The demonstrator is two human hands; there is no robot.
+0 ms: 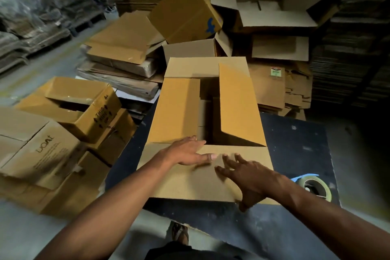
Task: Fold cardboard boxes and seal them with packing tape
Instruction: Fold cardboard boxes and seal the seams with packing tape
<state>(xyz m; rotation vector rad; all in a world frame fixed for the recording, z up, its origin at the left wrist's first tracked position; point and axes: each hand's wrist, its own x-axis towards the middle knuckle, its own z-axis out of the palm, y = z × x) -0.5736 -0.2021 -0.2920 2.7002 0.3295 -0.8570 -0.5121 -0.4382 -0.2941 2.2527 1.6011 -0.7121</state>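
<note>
A brown cardboard box [177, 110] stands on a dark table [295, 145] with its top flaps partly folded. Its left flap lies flat, its right flap [238, 101] tilts upward, and a gap between them shows the dark inside. The near flap [190, 179] lies toward me. My left hand [187, 152] rests flat with straight fingers where the near flap meets the left flap. My right hand [247, 177] hovers with spread fingers over the near flap, thumb at its front edge. A roll of packing tape [316, 187] with a blue holder lies on the table at the right.
Assembled and open boxes [69, 107] pile up on the left. Flattened cardboard [124, 48] and more open boxes [274, 2] are stacked behind the table. Tall stacks of flat cardboard [354, 48] fill the right. A sandalled foot [179, 232] shows below the table edge.
</note>
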